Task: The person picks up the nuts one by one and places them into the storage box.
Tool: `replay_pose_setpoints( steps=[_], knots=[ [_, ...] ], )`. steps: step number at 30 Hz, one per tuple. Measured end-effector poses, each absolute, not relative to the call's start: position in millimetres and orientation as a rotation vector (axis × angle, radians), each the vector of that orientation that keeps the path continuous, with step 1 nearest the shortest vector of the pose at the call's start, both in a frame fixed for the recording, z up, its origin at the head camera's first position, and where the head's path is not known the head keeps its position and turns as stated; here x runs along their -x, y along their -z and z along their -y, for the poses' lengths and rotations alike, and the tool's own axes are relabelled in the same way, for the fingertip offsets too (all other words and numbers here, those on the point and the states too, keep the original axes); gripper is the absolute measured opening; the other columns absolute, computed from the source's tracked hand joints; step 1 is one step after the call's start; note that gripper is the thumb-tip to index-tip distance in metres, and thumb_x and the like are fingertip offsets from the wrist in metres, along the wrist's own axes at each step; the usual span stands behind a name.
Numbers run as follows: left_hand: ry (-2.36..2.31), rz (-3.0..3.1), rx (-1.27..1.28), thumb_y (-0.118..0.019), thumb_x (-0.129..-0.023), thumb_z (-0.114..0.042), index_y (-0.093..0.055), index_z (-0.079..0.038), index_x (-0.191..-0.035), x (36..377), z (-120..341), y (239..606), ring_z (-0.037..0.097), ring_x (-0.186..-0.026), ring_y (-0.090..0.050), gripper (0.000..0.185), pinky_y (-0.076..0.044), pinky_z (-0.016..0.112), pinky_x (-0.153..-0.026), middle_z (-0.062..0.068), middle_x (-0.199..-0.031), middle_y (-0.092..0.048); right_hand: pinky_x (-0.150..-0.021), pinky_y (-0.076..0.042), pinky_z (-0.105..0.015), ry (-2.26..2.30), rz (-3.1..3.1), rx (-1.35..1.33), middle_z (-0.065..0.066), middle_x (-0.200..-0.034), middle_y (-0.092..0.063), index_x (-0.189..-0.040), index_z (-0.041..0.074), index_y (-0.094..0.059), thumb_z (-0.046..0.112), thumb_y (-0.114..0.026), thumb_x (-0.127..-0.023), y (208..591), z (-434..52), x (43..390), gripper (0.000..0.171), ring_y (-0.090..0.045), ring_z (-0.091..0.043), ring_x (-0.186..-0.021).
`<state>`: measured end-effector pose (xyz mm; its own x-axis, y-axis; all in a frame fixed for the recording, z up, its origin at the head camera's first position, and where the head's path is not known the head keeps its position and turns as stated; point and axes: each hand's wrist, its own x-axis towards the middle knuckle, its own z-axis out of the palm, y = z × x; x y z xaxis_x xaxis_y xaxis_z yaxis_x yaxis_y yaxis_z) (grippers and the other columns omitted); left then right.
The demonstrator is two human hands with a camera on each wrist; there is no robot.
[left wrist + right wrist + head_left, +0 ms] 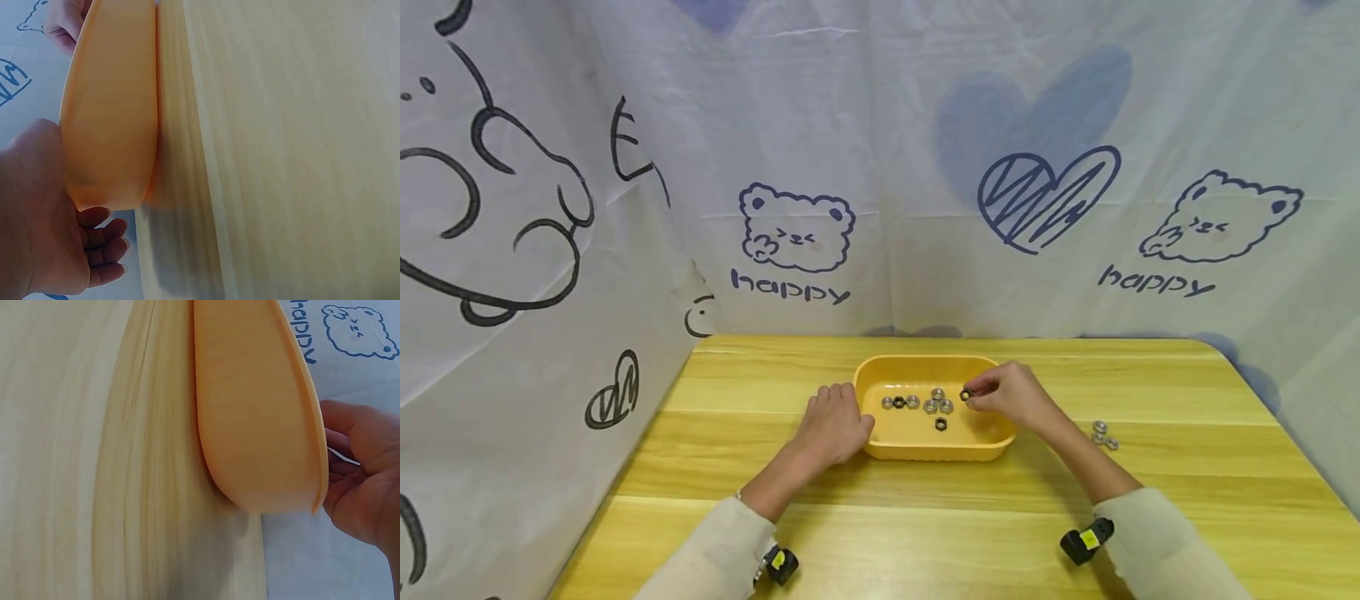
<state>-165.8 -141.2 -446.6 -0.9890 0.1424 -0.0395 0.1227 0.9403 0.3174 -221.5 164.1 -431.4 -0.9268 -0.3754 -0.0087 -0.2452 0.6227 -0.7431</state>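
A yellow plastic tray (934, 452) stands on the table. My left hand (831, 427) holds its left end, with the thumb at the rim and the fingers curled against the outer wall in the left wrist view. Over the tray's right part, my right hand (1017, 398) pinches a dark hex nut (966, 394) between thumb and fingertips. Inside lie a row of two silver nuts with a dark nut (899, 402) between them, a cluster of three silver nuts (946, 406), and a lone dark nut (941, 423). The tray's wall hides the right fingertips in the right wrist view.
Three silver nuts (1100, 427) lie together on the wooden table (925, 533), right of the tray beyond the right forearm. A white printed cloth (917, 167) hangs behind the table and along its left side. Both wrists carry small black cameras.
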Motion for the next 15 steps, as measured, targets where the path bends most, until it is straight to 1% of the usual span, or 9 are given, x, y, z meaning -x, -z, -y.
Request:
replay_pose_setpoints(
  steps=[8,15],
  knots=[
    [-0.498,-3.036,-0.206,-0.049,-0.096,-0.032,-0.052,0.001,-0.107,164,142,446,0.028,-0.087,-0.041,0.035,-0.035,0.039,-0.080,0.012,-0.093,-0.049,-0.073,-0.059,-0.027,1.126,-2.687,0.592,-0.011,-0.094,-0.080,-0.102,0.001,-0.081,0.007,-0.082,-0.084,434,-149,223,0.019,-0.073,-0.014,-0.082],
    [-0.497,-3.031,-0.212,-0.049,-0.096,-0.033,-0.052,0.001,-0.109,162,143,447,0.029,-0.089,-0.041,0.036,-0.036,0.041,-0.082,0.013,-0.095,-0.050,-0.076,-0.060,-0.032,1.056,-2.694,0.625,-0.009,-0.093,-0.081,-0.102,0.001,-0.081,0.005,-0.081,-0.084,434,-144,222,0.019,-0.074,-0.016,-0.083]
  ],
)
